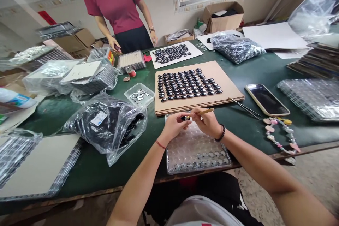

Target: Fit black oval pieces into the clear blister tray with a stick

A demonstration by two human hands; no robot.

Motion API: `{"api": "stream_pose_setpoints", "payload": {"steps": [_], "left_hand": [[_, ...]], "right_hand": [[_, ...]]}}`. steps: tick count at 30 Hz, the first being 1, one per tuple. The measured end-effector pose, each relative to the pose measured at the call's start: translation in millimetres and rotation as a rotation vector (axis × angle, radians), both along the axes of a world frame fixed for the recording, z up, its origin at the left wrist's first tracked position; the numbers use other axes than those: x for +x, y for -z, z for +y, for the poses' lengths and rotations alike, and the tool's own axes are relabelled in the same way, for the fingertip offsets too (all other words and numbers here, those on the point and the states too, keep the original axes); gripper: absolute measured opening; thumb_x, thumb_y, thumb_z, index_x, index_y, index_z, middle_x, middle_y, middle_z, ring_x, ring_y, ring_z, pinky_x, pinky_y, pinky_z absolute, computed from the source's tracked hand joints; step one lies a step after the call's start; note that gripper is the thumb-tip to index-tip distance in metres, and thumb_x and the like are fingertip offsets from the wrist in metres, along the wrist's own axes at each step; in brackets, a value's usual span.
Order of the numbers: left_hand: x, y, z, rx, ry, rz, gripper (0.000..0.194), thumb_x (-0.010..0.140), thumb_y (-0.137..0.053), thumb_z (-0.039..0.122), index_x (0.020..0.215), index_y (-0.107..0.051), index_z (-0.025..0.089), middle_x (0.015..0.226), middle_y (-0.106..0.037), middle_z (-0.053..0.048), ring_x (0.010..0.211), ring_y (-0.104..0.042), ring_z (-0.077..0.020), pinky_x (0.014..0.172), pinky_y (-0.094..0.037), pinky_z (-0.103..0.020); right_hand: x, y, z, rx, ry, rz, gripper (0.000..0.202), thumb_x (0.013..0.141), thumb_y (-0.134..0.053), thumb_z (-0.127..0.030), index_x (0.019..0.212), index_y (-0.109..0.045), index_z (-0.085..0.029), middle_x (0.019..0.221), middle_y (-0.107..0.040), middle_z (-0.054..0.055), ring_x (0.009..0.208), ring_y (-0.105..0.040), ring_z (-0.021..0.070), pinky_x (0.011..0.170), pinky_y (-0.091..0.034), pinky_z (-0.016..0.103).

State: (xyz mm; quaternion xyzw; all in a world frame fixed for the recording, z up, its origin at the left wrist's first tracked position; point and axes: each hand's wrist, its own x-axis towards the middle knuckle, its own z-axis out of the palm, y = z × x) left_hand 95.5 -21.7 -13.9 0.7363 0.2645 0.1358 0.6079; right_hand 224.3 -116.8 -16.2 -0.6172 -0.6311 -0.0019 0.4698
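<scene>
My left hand (174,126) pinches a small shiny black oval piece (183,117) with a pale part at its end. My right hand (208,123) grips a thin wooden-handled tool (207,111), its tip close to the piece; the tip is too small to make out. Below both hands lies a clear plastic tray (185,148) with round hollows, and shiny pieces fill some hollows near its front edge. Just beyond my hands, several rows of black oval pieces (182,84) rest on a stack of cardboard sheets (230,86).
Left of the cardboard sit a plastic box (140,93) of small metal parts and a bag (103,123) of black pieces. To the right are tweezers (245,107), a phone (267,99), a bead string (270,137) and stacked trays (312,99). Another person (113,3) stands across the table.
</scene>
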Motion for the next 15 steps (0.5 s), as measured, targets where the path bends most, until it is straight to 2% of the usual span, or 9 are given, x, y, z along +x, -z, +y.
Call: {"api": "stream_pose_setpoints", "payload": {"steps": [3, 15], "left_hand": [[-1.0, 0.8, 1.6, 0.029, 0.01, -0.009, 0.036, 0.067, -0.064, 0.036, 0.095, -0.063, 0.013, 0.057, -0.059, -0.001, 0.05, -0.055, -0.0108, 0.05, -0.045, -0.021], [0.4, 5.0, 1.0, -0.03, 0.018, -0.066, 0.039, 0.067, -0.065, 0.037, 0.096, -0.062, 0.011, 0.062, -0.059, -0.003, 0.051, -0.053, -0.0099, 0.051, -0.046, -0.022]], "right_hand": [[-0.5, -1.2, -0.2, 0.004, -0.005, -0.055, 0.022, 0.088, -0.038, -0.027, 0.071, -0.048, -0.018, 0.057, -0.053, 0.001, 0.048, -0.045, 0.0101, 0.048, -0.032, 0.021], [0.0, -3.9, -3.3, -0.045, 0.05, -0.118, 0.023, 0.088, -0.036, -0.029, 0.07, -0.047, -0.019, 0.057, -0.052, 0.001, 0.05, -0.046, 0.0125, 0.051, -0.032, 0.023]]}}
